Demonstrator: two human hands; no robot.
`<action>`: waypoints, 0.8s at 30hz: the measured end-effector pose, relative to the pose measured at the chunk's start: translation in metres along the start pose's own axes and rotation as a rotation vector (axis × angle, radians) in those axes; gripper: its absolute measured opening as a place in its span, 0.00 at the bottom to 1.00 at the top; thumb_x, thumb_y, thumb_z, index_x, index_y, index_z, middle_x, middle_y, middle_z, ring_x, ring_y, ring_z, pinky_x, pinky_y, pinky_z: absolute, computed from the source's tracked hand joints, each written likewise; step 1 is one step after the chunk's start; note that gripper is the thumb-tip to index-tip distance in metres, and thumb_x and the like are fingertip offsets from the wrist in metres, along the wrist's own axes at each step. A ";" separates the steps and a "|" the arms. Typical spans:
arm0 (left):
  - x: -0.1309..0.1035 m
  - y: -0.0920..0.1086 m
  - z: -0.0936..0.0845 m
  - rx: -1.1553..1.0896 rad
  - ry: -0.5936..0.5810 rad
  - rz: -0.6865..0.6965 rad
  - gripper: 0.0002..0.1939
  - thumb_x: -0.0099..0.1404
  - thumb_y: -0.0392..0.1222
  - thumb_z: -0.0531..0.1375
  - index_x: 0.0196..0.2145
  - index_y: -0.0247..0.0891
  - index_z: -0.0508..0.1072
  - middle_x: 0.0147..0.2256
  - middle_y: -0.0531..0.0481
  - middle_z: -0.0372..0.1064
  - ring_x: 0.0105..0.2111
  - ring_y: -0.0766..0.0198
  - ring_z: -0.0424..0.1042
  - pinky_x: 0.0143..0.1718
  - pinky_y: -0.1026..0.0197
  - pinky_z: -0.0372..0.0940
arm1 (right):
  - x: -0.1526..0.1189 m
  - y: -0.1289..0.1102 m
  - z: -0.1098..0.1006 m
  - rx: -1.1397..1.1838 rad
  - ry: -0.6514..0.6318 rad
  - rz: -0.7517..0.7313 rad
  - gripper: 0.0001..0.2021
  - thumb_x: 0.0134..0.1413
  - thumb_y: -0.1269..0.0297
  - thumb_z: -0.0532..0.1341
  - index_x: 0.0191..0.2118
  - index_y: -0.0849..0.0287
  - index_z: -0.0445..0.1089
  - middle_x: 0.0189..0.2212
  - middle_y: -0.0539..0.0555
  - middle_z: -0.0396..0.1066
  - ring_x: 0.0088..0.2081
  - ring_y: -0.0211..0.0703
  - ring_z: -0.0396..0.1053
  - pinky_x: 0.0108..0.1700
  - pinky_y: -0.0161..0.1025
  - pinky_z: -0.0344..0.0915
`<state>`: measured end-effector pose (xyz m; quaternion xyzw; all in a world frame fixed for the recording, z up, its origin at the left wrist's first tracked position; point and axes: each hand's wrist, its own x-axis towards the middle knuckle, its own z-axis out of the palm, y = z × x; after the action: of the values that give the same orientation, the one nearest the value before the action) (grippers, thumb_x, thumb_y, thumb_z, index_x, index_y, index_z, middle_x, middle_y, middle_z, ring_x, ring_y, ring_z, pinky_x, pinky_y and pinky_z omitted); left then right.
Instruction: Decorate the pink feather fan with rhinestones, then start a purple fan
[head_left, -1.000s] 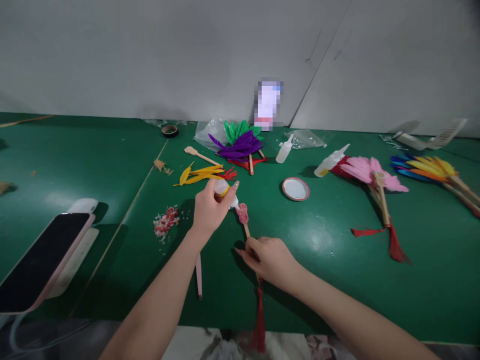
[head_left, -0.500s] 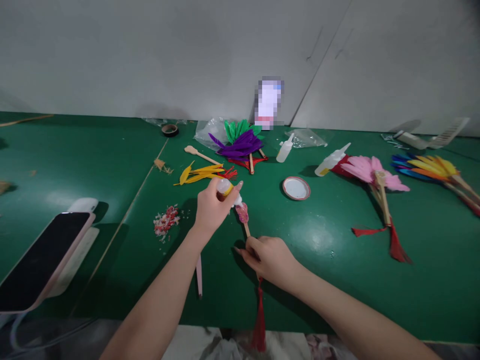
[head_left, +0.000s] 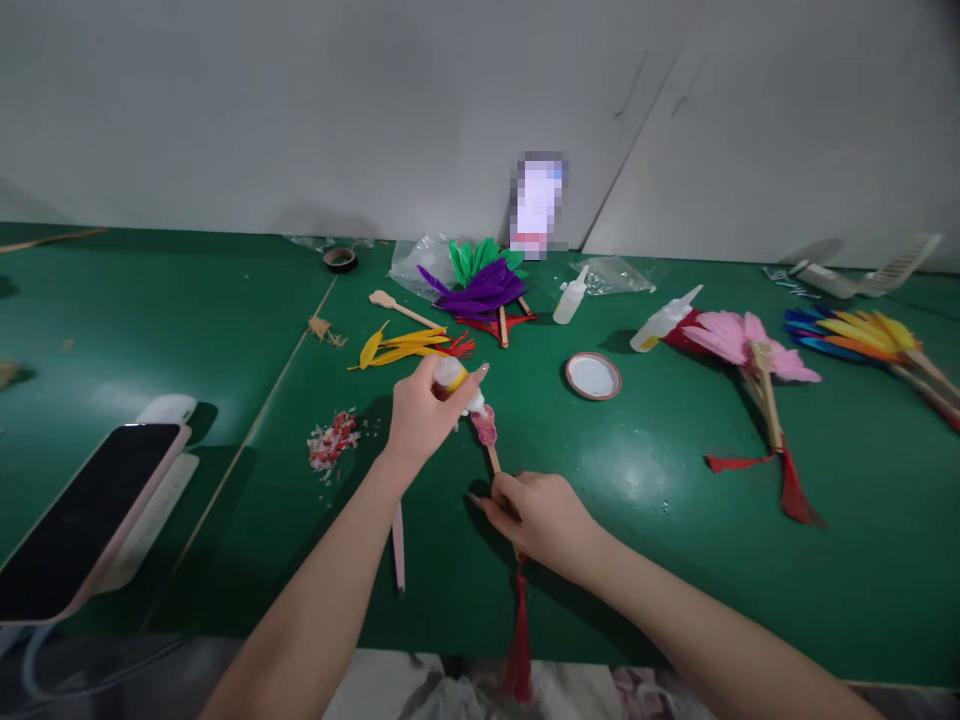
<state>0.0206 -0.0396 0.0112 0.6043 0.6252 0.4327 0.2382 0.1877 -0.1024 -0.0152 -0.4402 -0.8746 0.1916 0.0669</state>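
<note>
Your work surface is a green tabletop [head_left: 885,560]. At your far left, a black-screened smartphone [head_left: 82,520] lies raised at a slant. A pink feather fan [head_left: 724,343] lies to the right, tasselled handle towards you; a multicoloured feather fan [head_left: 874,330] lies beyond it, and purple feathers [head_left: 484,292] lie ahead.

The wooden stick [head_left: 493,460] is directly before you, its pink-coated head pointing away and its red tassel [head_left: 519,640] trailing past the table's near edge. Your right hand [head_left: 546,522] has its fingers closed on the stick's handle below the head. Your left hand [head_left: 421,408] grips a squeeze bottle [head_left: 450,374], tipped with its white nozzle down at the head; you cannot be credited with contact or clearance there, as the view does not settle it.

A red-rimmed jar lid [head_left: 593,377] lies to the right of the bottle, inner face up. Red and white flakes [head_left: 332,440] are heaped, with strays, left of your left hand.
</note>
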 end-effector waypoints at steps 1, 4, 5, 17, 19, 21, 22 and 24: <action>0.000 0.000 0.000 0.014 0.018 0.001 0.18 0.54 0.54 0.60 0.23 0.39 0.60 0.18 0.57 0.60 0.18 0.70 0.59 0.21 0.67 0.55 | 0.000 0.000 0.000 0.002 0.000 -0.001 0.13 0.59 0.60 0.54 0.27 0.60 0.66 0.19 0.50 0.66 0.20 0.34 0.59 0.24 0.33 0.41; 0.001 0.001 -0.001 0.007 -0.013 0.003 0.18 0.54 0.54 0.60 0.22 0.39 0.59 0.17 0.57 0.58 0.17 0.70 0.58 0.20 0.67 0.54 | 0.000 0.000 0.000 0.000 -0.006 0.001 0.13 0.59 0.60 0.54 0.26 0.60 0.66 0.19 0.50 0.67 0.19 0.34 0.59 0.23 0.33 0.41; 0.001 0.002 -0.001 -0.003 -0.033 -0.002 0.17 0.54 0.54 0.60 0.22 0.39 0.60 0.18 0.57 0.59 0.18 0.70 0.59 0.21 0.67 0.54 | 0.000 0.000 0.000 -0.002 -0.007 0.002 0.12 0.58 0.60 0.54 0.26 0.60 0.66 0.19 0.50 0.67 0.19 0.34 0.59 0.23 0.33 0.41; 0.001 0.003 -0.003 0.050 0.043 -0.012 0.18 0.53 0.53 0.61 0.21 0.39 0.59 0.18 0.57 0.58 0.18 0.70 0.58 0.20 0.66 0.53 | 0.000 0.001 0.001 0.009 0.013 0.010 0.14 0.59 0.59 0.53 0.25 0.59 0.64 0.18 0.49 0.65 0.19 0.33 0.57 0.23 0.33 0.40; 0.001 0.002 -0.003 0.062 0.046 -0.005 0.19 0.53 0.53 0.61 0.21 0.39 0.58 0.17 0.57 0.57 0.18 0.70 0.57 0.20 0.66 0.52 | 0.000 0.001 0.000 0.013 0.011 0.004 0.13 0.59 0.60 0.53 0.25 0.59 0.64 0.18 0.49 0.65 0.19 0.33 0.57 0.23 0.33 0.40; 0.001 0.003 -0.003 0.045 0.009 0.017 0.20 0.53 0.54 0.61 0.20 0.39 0.57 0.17 0.57 0.56 0.17 0.71 0.56 0.19 0.66 0.52 | 0.000 0.000 0.000 0.008 0.004 0.001 0.12 0.58 0.61 0.54 0.25 0.60 0.64 0.18 0.49 0.65 0.19 0.33 0.57 0.23 0.33 0.40; 0.001 0.003 -0.003 0.030 0.000 0.021 0.20 0.53 0.55 0.61 0.21 0.39 0.58 0.17 0.58 0.56 0.17 0.71 0.56 0.20 0.67 0.52 | 0.000 0.000 -0.001 0.004 0.000 0.004 0.12 0.58 0.61 0.54 0.25 0.60 0.64 0.18 0.49 0.65 0.19 0.34 0.58 0.23 0.33 0.40; 0.001 0.003 -0.002 0.005 0.010 0.006 0.19 0.54 0.55 0.61 0.22 0.39 0.59 0.18 0.57 0.58 0.18 0.71 0.58 0.21 0.67 0.54 | 0.000 0.000 -0.001 0.001 -0.008 0.010 0.12 0.58 0.61 0.54 0.26 0.60 0.64 0.18 0.49 0.65 0.19 0.34 0.58 0.23 0.33 0.40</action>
<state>0.0204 -0.0397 0.0150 0.6046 0.6256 0.4349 0.2322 0.1879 -0.1018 -0.0143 -0.4438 -0.8726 0.1942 0.0627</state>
